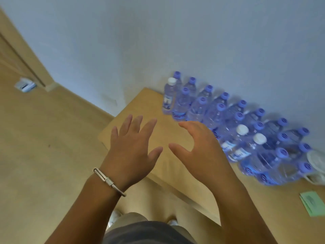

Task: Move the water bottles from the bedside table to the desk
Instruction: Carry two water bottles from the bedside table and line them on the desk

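Note:
Many clear water bottles (216, 111) stand in rows on a light wooden tabletop (140, 106) against the pale wall. Most have blue caps, and three have white caps, such as the bottle at the left end (169, 96). My left hand (133, 147) hovers over the bare left part of the tabletop, fingers spread, holding nothing, with a silver bracelet on its wrist. My right hand (197, 148) is beside it, fingers curved and apart, empty, just in front of the nearest bottles without touching them.
A green paper (312, 202) lies on the tabletop at the right. A white object (316, 161) sits behind the rightmost bottles. Wooden floor stretches to the left, with a small white device (25, 84) near a wooden door frame (21, 50).

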